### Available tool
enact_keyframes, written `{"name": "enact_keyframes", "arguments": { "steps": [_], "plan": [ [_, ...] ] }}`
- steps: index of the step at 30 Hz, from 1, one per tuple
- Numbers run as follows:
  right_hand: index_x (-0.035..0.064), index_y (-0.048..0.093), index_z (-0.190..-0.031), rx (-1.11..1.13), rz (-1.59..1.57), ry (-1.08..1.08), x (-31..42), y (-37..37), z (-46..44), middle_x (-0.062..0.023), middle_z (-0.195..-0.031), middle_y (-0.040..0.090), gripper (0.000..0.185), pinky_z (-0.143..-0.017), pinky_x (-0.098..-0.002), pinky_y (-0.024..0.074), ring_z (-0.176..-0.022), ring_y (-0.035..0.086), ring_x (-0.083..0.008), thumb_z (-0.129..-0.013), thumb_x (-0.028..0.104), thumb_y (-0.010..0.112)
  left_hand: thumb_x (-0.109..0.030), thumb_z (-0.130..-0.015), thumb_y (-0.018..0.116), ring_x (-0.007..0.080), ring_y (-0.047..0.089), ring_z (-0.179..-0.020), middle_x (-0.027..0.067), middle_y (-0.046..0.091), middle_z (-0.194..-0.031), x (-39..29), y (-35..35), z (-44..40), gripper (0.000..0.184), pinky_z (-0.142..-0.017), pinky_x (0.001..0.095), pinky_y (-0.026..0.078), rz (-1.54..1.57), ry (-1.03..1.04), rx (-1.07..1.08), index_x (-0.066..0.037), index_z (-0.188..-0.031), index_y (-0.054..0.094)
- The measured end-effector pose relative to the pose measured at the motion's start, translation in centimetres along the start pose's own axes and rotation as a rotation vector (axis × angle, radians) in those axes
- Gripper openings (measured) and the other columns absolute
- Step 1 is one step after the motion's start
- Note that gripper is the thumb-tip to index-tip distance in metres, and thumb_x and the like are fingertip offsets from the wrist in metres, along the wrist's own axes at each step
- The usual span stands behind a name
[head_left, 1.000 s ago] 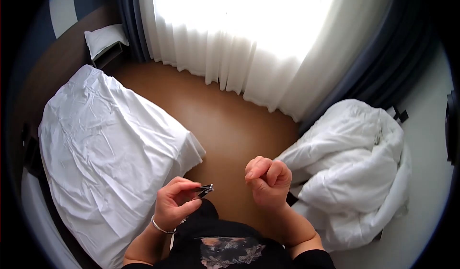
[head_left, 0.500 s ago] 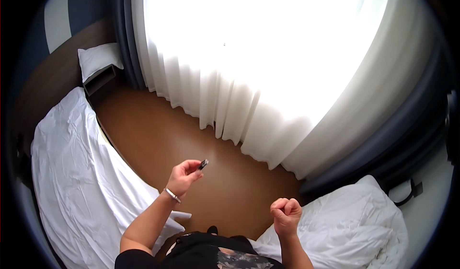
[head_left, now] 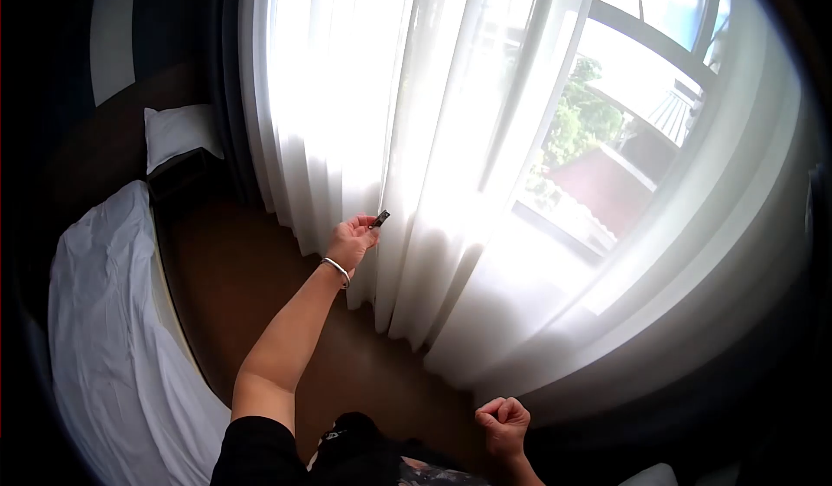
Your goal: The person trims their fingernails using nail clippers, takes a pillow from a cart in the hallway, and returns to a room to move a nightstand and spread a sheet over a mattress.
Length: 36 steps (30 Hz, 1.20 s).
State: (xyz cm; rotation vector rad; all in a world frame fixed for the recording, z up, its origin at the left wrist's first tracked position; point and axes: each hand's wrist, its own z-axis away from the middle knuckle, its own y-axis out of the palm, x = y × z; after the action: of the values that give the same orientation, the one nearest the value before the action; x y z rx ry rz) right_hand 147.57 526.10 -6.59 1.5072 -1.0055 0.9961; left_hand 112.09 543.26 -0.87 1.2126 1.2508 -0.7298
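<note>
My left hand (head_left: 352, 242), with a bracelet (head_left: 336, 271) on its wrist, reaches forward on an extended arm. Between thumb and fingers it pinches a small black and silver object (head_left: 380, 219), too small to identify. Directly behind the fingers hangs a sheer white curtain (head_left: 433, 261); whether they touch it I cannot tell. Low at the right, my right hand (head_left: 504, 424) is closed in a fist in front of the curtain's lower part. Anything inside that fist is hidden.
A window (head_left: 598, 131) shows at the right, with trees and roofs outside. Along the left stands a bed with a white sheet (head_left: 121, 339); a pillow (head_left: 180, 131) lies beyond it. Dark drapes (head_left: 227, 87) hang at the left, above the brown floor (head_left: 243, 269).
I am closer to the curtain. My left arm has stretched forward with the small object, and my right fist sits lower. The window and outdoors are visible, where before there was white glare.
</note>
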Motion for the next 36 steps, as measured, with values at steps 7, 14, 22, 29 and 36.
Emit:
{"name": "enact_keyframes", "arguments": {
  "steps": [7, 14, 22, 29, 36],
  "plan": [
    [0.0082, 0.031, -0.053, 0.217, 0.183, -0.128, 3.0, 6.0, -14.3, -0.0092, -0.069, 0.059, 0.039, -0.055, -0.0208, 0.0411, -0.062, 0.053, -0.0105, -0.065, -0.01, 0.063, -0.007, -0.076, 0.06, 0.0248, 0.05, -0.103, 0.0176, 0.035, -0.124, 1.3, 2.2, -18.2, 0.02, -0.091, 0.0307, 0.036, -0.734, 0.298, -0.16, -0.004, -0.095, 0.054],
    [0.008, 0.031, -0.052, -0.018, 0.221, -0.17, 0.4, 10.7, -22.6, -0.0116, -0.068, 0.059, 0.04, -0.055, -0.0237, 0.0437, -0.06, 0.053, -0.013, -0.062, -0.012, 0.064, -0.007, -0.076, 0.055, 0.029, 0.058, -0.087, 0.018, 0.058, -0.094, 9.3, 9.4, -25.2, 0.023, -0.074, 0.032, 0.047, -0.296, 0.411, 0.283, 0.002, -0.096, 0.051],
    [0.0088, 0.032, -0.057, 0.193, 0.121, -0.544, 0.6, 15.9, -32.5, -0.0145, -0.073, 0.06, 0.039, -0.051, -0.0291, 0.0372, -0.055, 0.048, -0.0171, -0.062, -0.012, 0.064, -0.008, -0.076, 0.05, 0.0344, 0.048, -0.085, 0.0156, 0.052, -0.094, 15.4, 28.3, -5.8, 0.024, -0.073, 0.0364, 0.04, 0.233, 0.422, 1.279, -0.005, -0.1, 0.047],
    [0.0109, 0.032, -0.06, 0.032, 0.202, -0.608, 6.3, 12.6, -36.2, -0.0122, -0.07, 0.059, 0.041, -0.051, -0.027, 0.0358, -0.06, 0.045, -0.0163, -0.063, -0.012, 0.066, -0.007, -0.075, 0.06, 0.0155, 0.05, -0.072, 0.0044, 0.052, -0.072, 9.1, 28.2, -3.9, 0.012, -0.065, 0.0252, 0.039, 0.411, 0.087, 1.538, -0.005, -0.082, 0.051],
    [0.0109, 0.033, -0.061, -0.304, 0.078, -0.687, 7.0, 5.5, -38.5, -0.0096, -0.068, 0.055, 0.039, -0.05, -0.0246, 0.0368, -0.061, 0.047, -0.0152, -0.066, -0.009, 0.066, 0.001, -0.077, 0.056, 0.0127, 0.057, -0.086, 0.0072, 0.058, -0.095, 19.8, 18.5, -15.9, 0.028, -0.079, 0.0265, 0.047, -0.021, -0.448, 1.513, 0.001, -0.104, 0.048]
  ]
}}
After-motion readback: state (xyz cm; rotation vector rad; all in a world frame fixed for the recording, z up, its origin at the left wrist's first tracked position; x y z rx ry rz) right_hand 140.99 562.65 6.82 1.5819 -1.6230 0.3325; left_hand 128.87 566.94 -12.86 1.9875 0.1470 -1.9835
